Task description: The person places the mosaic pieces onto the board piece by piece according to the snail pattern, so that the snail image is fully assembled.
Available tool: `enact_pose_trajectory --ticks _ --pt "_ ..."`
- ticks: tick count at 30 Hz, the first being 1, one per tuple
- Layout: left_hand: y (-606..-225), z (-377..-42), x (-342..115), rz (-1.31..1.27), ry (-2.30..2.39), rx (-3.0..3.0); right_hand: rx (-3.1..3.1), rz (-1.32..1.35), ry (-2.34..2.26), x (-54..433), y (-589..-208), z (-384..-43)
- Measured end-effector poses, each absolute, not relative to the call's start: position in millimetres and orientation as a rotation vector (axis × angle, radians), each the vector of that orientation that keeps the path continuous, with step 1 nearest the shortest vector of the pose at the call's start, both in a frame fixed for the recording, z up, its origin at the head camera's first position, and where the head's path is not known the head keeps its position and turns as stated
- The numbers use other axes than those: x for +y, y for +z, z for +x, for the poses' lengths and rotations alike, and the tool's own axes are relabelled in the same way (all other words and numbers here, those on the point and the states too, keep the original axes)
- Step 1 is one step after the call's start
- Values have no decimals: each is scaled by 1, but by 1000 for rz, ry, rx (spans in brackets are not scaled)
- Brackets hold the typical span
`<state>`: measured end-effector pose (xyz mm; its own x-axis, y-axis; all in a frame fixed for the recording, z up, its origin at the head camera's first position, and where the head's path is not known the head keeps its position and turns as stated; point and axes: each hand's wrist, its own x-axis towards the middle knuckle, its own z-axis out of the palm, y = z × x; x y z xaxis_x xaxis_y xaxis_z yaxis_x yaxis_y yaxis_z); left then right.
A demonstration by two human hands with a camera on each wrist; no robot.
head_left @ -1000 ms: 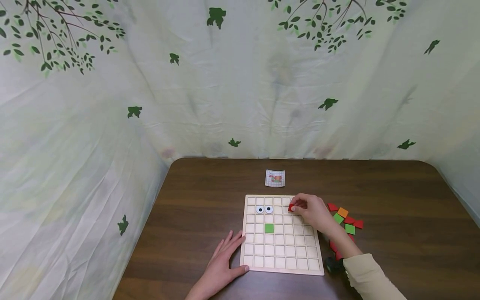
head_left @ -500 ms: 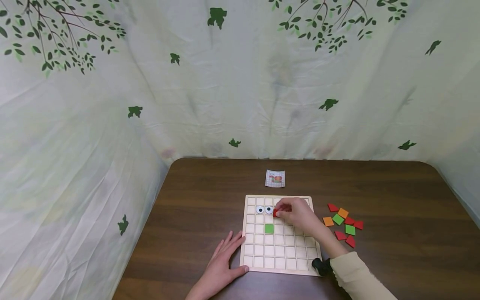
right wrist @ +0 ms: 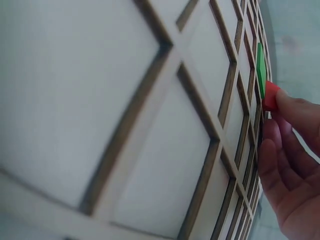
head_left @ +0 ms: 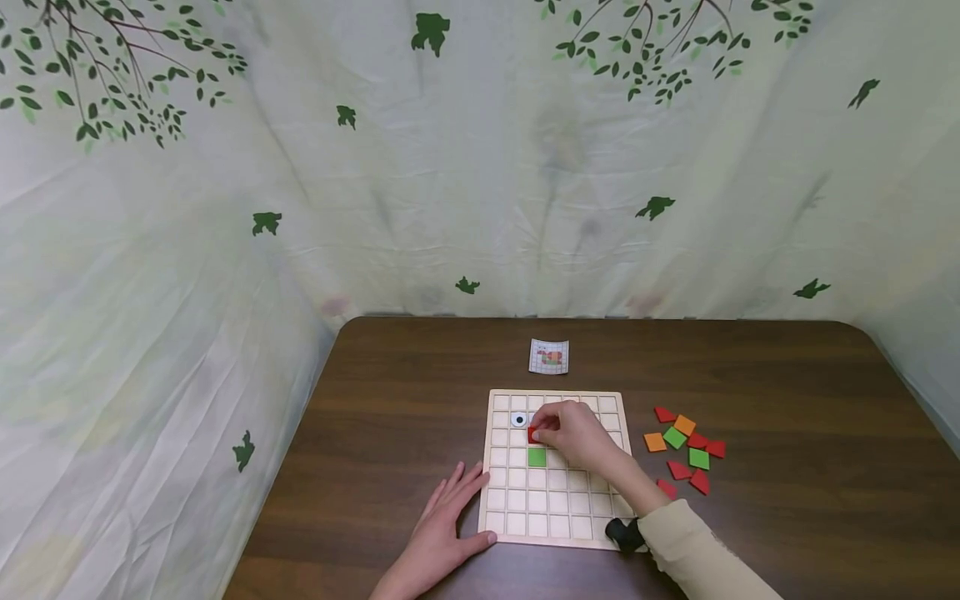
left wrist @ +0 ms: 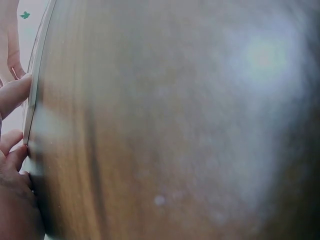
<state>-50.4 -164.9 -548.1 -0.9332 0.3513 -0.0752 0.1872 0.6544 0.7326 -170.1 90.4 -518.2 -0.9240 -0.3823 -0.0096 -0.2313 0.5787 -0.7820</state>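
A pale wooden grid board (head_left: 517, 523) lies on the brown table. My right hand (head_left: 576, 435) pinches a small red tile (head_left: 532, 435) between thumb and fingers over the board, just above a green square tile (head_left: 537, 457) set in a cell. In the right wrist view the red tile (right wrist: 271, 96) is close to the green tile (right wrist: 260, 70). One eye tile (head_left: 519, 420) shows in the upper rows; the one beside it is hidden by my right hand. My left hand (head_left: 448, 525) rests at the board's left edge, fingers spread, thumb and fingertips touching the rim.
Loose red, orange and green tiles (head_left: 675, 437) lie scattered on the table right of the board. A small printed card (head_left: 549, 357) with a picture on a grid lies beyond the board. A leaf-patterned curtain (head_left: 480, 183) hangs behind the table (head_left: 810, 417).
My right hand has moved leftward and slightly nearer across the board with the red tile, from the right columns to above the green tile. The left hand has stayed still.
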Motion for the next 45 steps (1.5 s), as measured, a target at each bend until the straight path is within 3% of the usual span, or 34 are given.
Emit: enact_pose_trajectory --ticks 45 --pt "-547 -50 -164 414 1125 2662 2667 -570 -1088 113 -515 -161"
